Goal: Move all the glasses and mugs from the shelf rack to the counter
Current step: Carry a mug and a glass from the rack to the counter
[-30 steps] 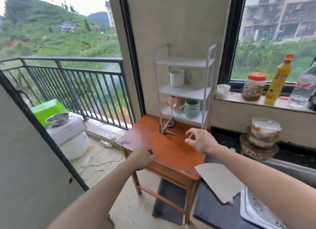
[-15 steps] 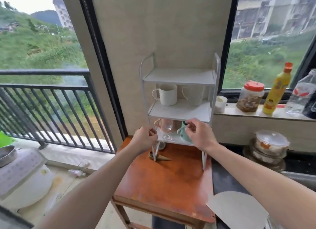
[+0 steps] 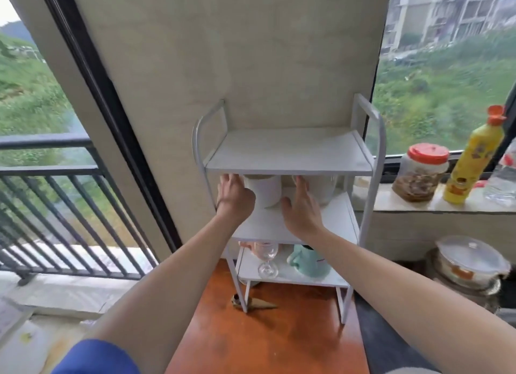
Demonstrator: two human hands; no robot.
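Standing at the centre of the frame, the white three-tier shelf rack (image 3: 287,161) rested on an orange-brown wooden table (image 3: 279,337) against a beige wall, its top tier bare. Both forearms reached up from the lower edge of the frame to the middle tier. The left hand (image 3: 234,197) was at the left side of a white mug (image 3: 265,190) on that tier, fingers curled loosely against the mug's side where the handle would be; whether they had actually closed on it could not be told. The right hand (image 3: 301,210) lay with fingers stretched out nearly flat and gripped nothing, its fingertips reaching the left side of a second, paler mug (image 3: 321,189) further right on the same tier, the thumb pointing toward the white mug. On the bottom tier, below the hands, a mint-green mug (image 3: 310,263) stood toward the right, a clear stemmed wine glass (image 3: 268,259) stood upright just left of it, and a pink mug (image 3: 247,246) was partly hidden behind the glass under the shelf edge. On the window ledge at the right of the frame stood a jar with a red lid (image 3: 421,172) and, just beside it, a yellow bottle (image 3: 474,161). A lidded glass bowl (image 3: 472,262) sat lower at the right edge. A small brown cone-shaped object (image 3: 259,305) lay on the table at the rack's front left leg.
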